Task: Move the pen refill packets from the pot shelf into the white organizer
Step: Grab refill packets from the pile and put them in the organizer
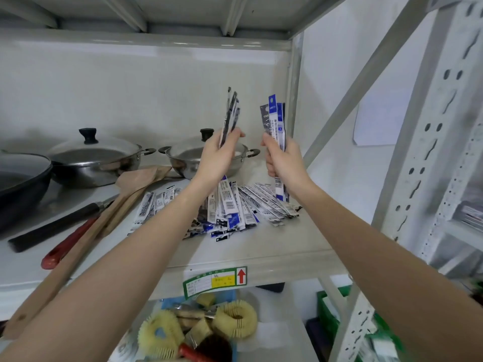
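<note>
A heap of blue, black and white pen refill packets (243, 205) lies on the grey pot shelf (261, 246), toward its right end. My left hand (218, 158) is raised above the heap and grips a thin upright bunch of dark refill packets (230, 113). Beside it, my right hand (283, 160) holds a second upright bunch of blue and white refill packets (275, 118). Both hands are lifted clear of the shelf surface. The white organizer is not in view.
Two lidded steel pots (96, 158) (188, 158) and a dark pan (21, 178) stand at the back of the shelf. Wooden spatulas (122, 197) and long handles (65, 244) lie at the left. Shelf uprights (418, 142) rise on the right. Scrub brushes (235, 320) fill the shelf below.
</note>
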